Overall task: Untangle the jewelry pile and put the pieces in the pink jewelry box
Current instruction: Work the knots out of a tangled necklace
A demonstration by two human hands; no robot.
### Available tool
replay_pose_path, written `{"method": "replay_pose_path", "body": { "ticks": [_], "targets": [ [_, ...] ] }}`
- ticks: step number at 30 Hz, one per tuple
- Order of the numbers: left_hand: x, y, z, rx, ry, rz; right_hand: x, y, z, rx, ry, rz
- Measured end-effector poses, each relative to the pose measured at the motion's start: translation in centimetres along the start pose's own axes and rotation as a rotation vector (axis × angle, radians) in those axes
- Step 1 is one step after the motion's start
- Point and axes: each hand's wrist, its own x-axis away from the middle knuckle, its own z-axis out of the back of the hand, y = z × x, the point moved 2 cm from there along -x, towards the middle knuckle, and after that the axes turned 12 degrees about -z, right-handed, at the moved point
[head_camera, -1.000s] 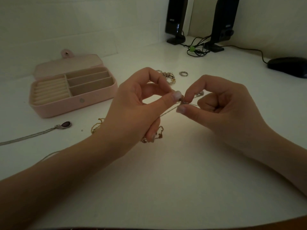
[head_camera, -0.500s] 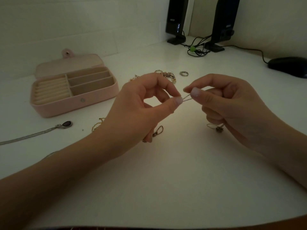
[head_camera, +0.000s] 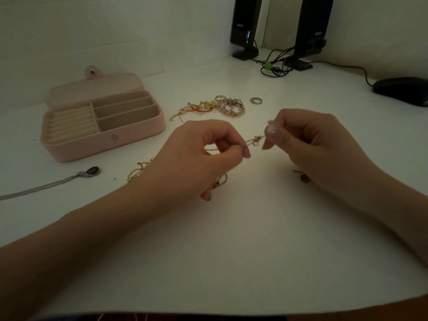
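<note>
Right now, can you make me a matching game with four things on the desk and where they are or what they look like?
Things:
1. pink jewelry box
2. thin chain
3. pendant necklace
4. silver ring

States:
A. lying alone on the white desk, right of the jewelry pile
B. pinched between the left hand and right hand
C. open, compartments look empty
D. lying on the desk in front of the box, dark oval stone

Pairs: 1-C, 2-B, 3-D, 4-A
</note>
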Motion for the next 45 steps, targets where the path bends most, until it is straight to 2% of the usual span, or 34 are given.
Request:
{"method": "replay_pose_path", "body": {
  "ticks": [3,8,11,15,18,23,33,37,40,45],
  "targets": [
    [-0.02,0.07,0.03,0.018,-0.008,-0.005,-0.13,0.29,0.10,-0.142,-0.051,-0.067],
    [0.04,0.12,-0.12,0.043,-0.029,-0.007,-0.07,0.29,0.20,-0.214,-0.060,-0.114],
    [-0.04,-0.18,0.02,0.053,0.000,0.003,0.24,-0.07,0.26,-0.325,-0.179,-0.128],
    [-0.14,-0.31,-0.06,0.054,-0.005,0.010,0.18,-0.08,0.65,-0.274,-0.101,-0.120],
    [-0.09,-0.26,-0.10,0.064,-0.008,0.004,0.28,-0.05,0.59,-0.362,-0.174,-0.179],
    [-0.08,-0.46,-0.30,0.049,-0.033,0.002,0.21,0.15,0.40,-0.360,-0.194,-0.222],
    [-0.02,0.22,0.00,-0.207,0.038,-0.307,0.34,-0.22,-0.09,-0.418,-0.318,-0.247],
    [-0.02,0.45,0.04,-0.203,0.120,-0.332,0.39,-0.26,-0.06,-0.421,-0.322,-0.227],
    [-0.15,0.22,0.02,-0.153,0.144,-0.291,0.42,-0.26,0.01,-0.408,-0.310,-0.207],
    [-0.38,-0.45,-0.10,0.201,0.159,-0.029,0.38,-0.31,0.01,-0.395,-0.290,-0.159]
  ]
}}
